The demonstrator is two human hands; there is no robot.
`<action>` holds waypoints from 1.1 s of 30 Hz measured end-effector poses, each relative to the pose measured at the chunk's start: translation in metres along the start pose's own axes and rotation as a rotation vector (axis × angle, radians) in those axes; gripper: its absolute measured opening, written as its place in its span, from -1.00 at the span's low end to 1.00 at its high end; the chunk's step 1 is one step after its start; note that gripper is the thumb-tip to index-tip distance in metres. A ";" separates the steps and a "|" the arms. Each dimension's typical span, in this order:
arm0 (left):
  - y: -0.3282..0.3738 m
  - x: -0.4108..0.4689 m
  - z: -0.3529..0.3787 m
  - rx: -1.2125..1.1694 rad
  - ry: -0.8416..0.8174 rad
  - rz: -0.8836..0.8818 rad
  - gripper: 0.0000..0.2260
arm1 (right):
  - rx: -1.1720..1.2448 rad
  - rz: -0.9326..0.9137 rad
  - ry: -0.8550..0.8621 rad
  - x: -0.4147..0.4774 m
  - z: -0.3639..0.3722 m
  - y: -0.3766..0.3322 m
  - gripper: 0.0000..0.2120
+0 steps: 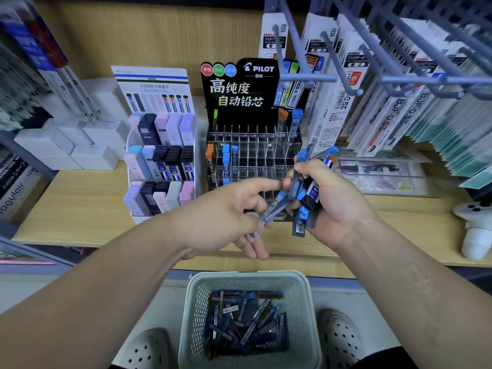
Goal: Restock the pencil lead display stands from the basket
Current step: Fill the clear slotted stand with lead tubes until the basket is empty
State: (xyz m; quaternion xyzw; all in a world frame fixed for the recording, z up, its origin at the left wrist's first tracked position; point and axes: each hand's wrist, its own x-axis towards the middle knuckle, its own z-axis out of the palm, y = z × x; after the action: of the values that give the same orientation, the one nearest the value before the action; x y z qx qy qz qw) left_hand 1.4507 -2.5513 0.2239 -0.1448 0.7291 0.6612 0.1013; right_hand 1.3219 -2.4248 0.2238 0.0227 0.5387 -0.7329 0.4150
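Most slots of the Pilot display stand (255,155) beyond the hands sit empty; right hand (338,206) grips a bundle of lead cases (311,194), left hand (229,211) pinches a single case (274,207); basket (247,276) below holds many more

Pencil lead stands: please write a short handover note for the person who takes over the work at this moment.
Left hand: pinches a single blue case.
Right hand: grips a bundle of blue cases.
Basket by the feet holds many more cases.
Black Pilot stand: only a few cases at its left and top right; most slots are empty.
White stand looks full.
Left to do: fill the Pilot slots from the hands, then from the basket.
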 end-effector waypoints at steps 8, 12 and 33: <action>-0.003 0.002 0.000 -0.203 0.106 0.016 -0.44 | 0.030 0.034 0.004 -0.001 0.006 0.005 -0.88; -0.006 0.005 0.001 -0.402 0.155 0.024 -0.49 | 0.009 0.045 -0.004 0.001 0.010 0.010 -0.90; 0.005 0.029 -0.059 0.026 0.831 0.427 -0.78 | -0.015 0.054 0.004 -0.001 0.003 0.003 -0.84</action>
State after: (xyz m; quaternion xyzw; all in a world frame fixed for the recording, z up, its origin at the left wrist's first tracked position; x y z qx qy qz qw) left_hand 1.4241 -2.6113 0.2245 -0.2426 0.7295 0.5441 -0.3360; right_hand 1.3257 -2.4268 0.2238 0.0357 0.5442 -0.7173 0.4337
